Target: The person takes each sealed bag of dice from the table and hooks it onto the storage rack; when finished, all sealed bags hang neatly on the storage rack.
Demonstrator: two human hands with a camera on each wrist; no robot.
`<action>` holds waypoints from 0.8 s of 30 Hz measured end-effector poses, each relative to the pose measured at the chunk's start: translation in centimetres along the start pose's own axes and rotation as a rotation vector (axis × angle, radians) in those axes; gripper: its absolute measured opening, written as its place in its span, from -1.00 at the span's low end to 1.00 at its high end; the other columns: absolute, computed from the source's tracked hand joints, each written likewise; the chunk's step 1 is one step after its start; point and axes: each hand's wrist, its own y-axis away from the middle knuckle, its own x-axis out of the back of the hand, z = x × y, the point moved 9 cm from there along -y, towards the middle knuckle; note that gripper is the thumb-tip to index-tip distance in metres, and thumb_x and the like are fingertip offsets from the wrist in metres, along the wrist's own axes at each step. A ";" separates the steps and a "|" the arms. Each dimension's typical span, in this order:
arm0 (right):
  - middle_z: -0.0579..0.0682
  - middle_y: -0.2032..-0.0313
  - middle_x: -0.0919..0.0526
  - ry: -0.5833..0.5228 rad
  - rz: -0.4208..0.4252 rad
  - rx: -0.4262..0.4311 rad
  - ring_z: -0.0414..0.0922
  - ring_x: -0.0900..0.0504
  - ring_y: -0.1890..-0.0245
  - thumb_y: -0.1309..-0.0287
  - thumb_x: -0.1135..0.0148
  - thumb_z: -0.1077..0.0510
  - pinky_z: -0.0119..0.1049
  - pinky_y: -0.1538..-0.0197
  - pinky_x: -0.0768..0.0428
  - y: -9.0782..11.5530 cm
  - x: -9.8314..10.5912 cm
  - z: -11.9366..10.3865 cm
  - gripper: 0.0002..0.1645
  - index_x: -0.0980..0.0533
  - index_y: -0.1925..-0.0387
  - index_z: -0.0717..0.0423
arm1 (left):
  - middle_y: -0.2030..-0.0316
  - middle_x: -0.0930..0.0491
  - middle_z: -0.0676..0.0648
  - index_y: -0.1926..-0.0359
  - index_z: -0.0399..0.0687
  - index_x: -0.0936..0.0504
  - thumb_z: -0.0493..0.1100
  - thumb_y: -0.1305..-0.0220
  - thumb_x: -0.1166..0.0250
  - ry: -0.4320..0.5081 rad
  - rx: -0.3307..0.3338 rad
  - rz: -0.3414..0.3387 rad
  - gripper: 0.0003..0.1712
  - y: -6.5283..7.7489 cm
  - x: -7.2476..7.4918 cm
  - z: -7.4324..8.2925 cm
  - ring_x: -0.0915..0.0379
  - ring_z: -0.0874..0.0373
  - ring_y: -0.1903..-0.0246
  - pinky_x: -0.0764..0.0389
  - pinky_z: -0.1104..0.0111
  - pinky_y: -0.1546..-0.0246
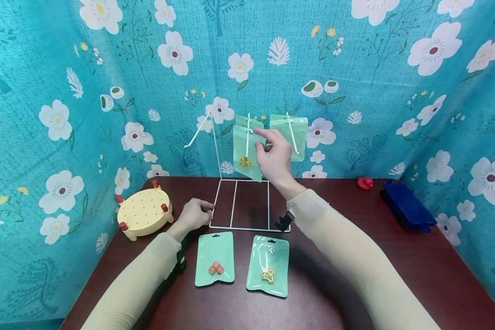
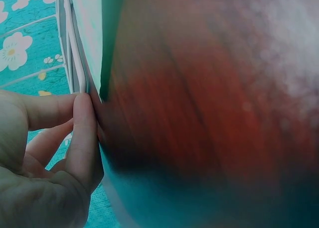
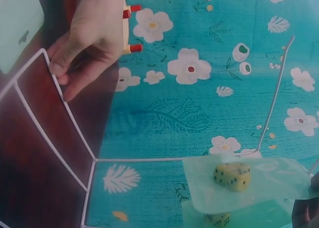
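A white wire rack (image 1: 232, 206) stands on the table with hooks reaching forward. My left hand (image 1: 196, 214) pinches the left wire of its base between thumb and fingers, seen closely in the left wrist view. My right hand (image 1: 275, 153) is up at the middle hook (image 1: 248, 137), index finger stretched to the top of a green pouch (image 1: 241, 146) and thumb apart below it. That pouch hangs on the hook with yellow dice (image 3: 232, 176) showing; another hangs behind it. Two flat pouches lie before the rack, one with red dice (image 1: 216, 268), one with pale yellow dice (image 1: 268, 275).
More green pouches (image 1: 299, 137) hang on the right hook; the left hook (image 1: 198, 130) slants forward beside them. A cream pegged stool-like toy (image 1: 144, 211) sits at left. At the back right are a red rubber duck (image 1: 365, 183) and a dark blue box (image 1: 408, 205). Flowered cloth (image 1: 354, 91) surrounds the table.
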 end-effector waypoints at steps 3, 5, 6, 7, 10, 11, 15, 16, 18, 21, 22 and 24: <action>0.10 -0.01 -0.71 0.054 -0.003 -0.022 -0.07 -0.72 0.31 -0.31 -0.27 0.44 -0.32 0.21 -0.71 -0.4 -0.2 0.3 -0.58 -0.70 -0.16 0.20 | 0.29 -0.67 -0.11 -0.15 -0.09 -0.79 -0.35 -0.26 -0.40 -0.002 -0.002 -0.002 -0.57 0.0 0.0 0.0 -0.58 0.00 0.26 -0.65 0.34 0.37; 0.09 -0.02 -0.71 0.081 -0.004 -0.033 -0.09 -0.70 0.35 -0.32 -0.27 0.43 -0.35 0.26 -0.69 -0.6 -0.3 0.5 -0.58 -0.70 -0.17 0.19 | 0.29 -0.68 -0.10 -0.15 -0.09 -0.79 -0.35 -0.26 -0.39 -0.009 -0.001 0.002 -0.58 -0.1 0.0 -0.1 -0.58 0.00 0.26 -0.63 0.33 0.38; 0.07 -0.02 -0.72 0.092 -0.004 -0.040 -0.10 -0.70 0.37 -0.32 -0.27 0.42 -0.36 0.28 -0.68 -0.7 -0.3 0.6 -0.58 -0.70 -0.17 0.18 | 0.29 -0.68 -0.10 -0.15 -0.09 -0.79 -0.35 -0.26 -0.39 -0.013 -0.003 0.002 -0.58 -0.1 0.0 -0.2 -0.57 0.00 0.26 -0.63 0.33 0.38; 0.06 -0.02 -0.72 0.098 -0.006 -0.044 -0.11 -0.69 0.39 -0.33 -0.27 0.41 -0.37 0.30 -0.67 -0.8 -0.4 0.7 -0.57 -0.70 -0.18 0.18 | 0.29 -0.68 -0.10 -0.15 -0.10 -0.79 -0.35 -0.26 -0.39 -0.019 -0.005 0.004 -0.58 -0.1 0.0 -0.2 -0.58 0.00 0.27 -0.62 0.33 0.38; 0.04 -0.03 -0.71 0.119 -0.010 -0.050 -0.12 -0.66 0.40 -0.35 -0.26 0.40 -0.37 0.33 -0.64 -0.9 -0.4 0.8 -0.57 -0.70 -0.19 0.14 | 0.29 -0.68 -0.10 -0.15 -0.10 -0.79 -0.35 -0.27 -0.39 -0.024 0.001 0.008 -0.58 -0.2 0.0 -0.4 -0.59 0.01 0.28 -0.64 0.32 0.38; 0.03 -0.03 -0.71 0.128 -0.014 -0.051 -0.12 -0.65 0.41 -0.35 -0.25 0.39 -0.36 0.33 -0.63 -1.0 -0.5 0.9 -0.57 -0.70 -0.19 0.13 | 0.29 -0.68 -0.10 -0.15 -0.10 -0.78 -0.35 -0.27 -0.39 -0.026 -0.001 0.009 -0.58 -0.2 0.0 -0.4 -0.59 0.01 0.29 -0.64 0.32 0.38; 0.02 -0.05 -0.70 0.158 -0.035 -0.058 -0.10 -0.64 0.37 -0.38 -0.23 0.38 -0.31 0.31 -0.63 -1.3 -0.8 1.3 -0.55 -0.70 -0.21 0.08 | 0.28 -0.67 -0.10 -0.15 -0.10 -0.78 -0.36 -0.27 -0.40 -0.019 -0.006 0.011 -0.58 -0.2 0.0 -0.3 -0.59 0.03 0.30 -0.66 0.33 0.38; 0.02 -0.05 -0.70 0.167 -0.040 -0.060 -0.10 -0.64 0.36 -0.38 -0.23 0.38 -0.30 0.30 -0.64 -1.4 -0.9 1.3 -0.55 -0.70 -0.22 0.08 | 0.29 -0.67 -0.10 -0.16 -0.11 -0.78 -0.36 -0.27 -0.40 -0.017 -0.009 0.011 -0.58 -0.2 0.0 -0.3 -0.59 0.03 0.31 -0.66 0.33 0.38; 0.01 -0.05 -0.70 0.179 -0.046 -0.064 -0.11 -0.64 0.30 -0.38 -0.23 0.38 -0.29 0.29 -0.65 -1.6 -1.0 1.4 -0.55 -0.70 -0.21 0.07 | 0.29 -0.67 -0.10 -0.15 -0.11 -0.78 -0.36 -0.27 -0.40 -0.014 -0.014 0.009 -0.58 -0.2 0.0 -0.2 -0.59 0.04 0.33 -0.65 0.33 0.38; 0.00 -0.04 -0.71 0.194 -0.047 -0.070 -0.11 -0.61 0.27 -0.36 -0.24 0.38 -0.28 0.31 -0.62 -1.8 -1.1 1.5 -0.56 -0.71 -0.19 0.07 | 0.30 -0.67 -0.10 -0.14 -0.11 -0.79 -0.36 -0.27 -0.40 -0.012 -0.022 0.007 -0.59 -0.1 0.0 -0.1 -0.59 0.05 0.35 -0.65 0.34 0.38; 0.01 -0.04 -0.71 0.196 -0.047 -0.072 -0.11 -0.60 0.29 -0.36 -0.24 0.38 -0.28 0.32 -0.59 -1.9 -1.2 1.5 -0.56 -0.72 -0.19 0.07 | 0.30 -0.67 -0.10 -0.14 -0.11 -0.79 -0.36 -0.27 -0.40 -0.012 -0.023 0.007 -0.59 -0.1 0.0 0.0 -0.59 0.05 0.35 -0.65 0.34 0.38; 0.00 -0.04 -0.72 0.202 -0.047 -0.081 -0.11 -0.58 0.30 -0.35 -0.24 0.39 -0.29 0.33 -0.55 -2.1 -1.2 1.7 -0.56 -0.72 -0.18 0.05 | 0.30 -0.67 -0.10 -0.15 -0.11 -0.79 -0.36 -0.27 -0.40 -0.012 -0.023 0.007 -0.59 -0.1 0.1 0.0 -0.59 0.06 0.35 -0.65 0.34 0.38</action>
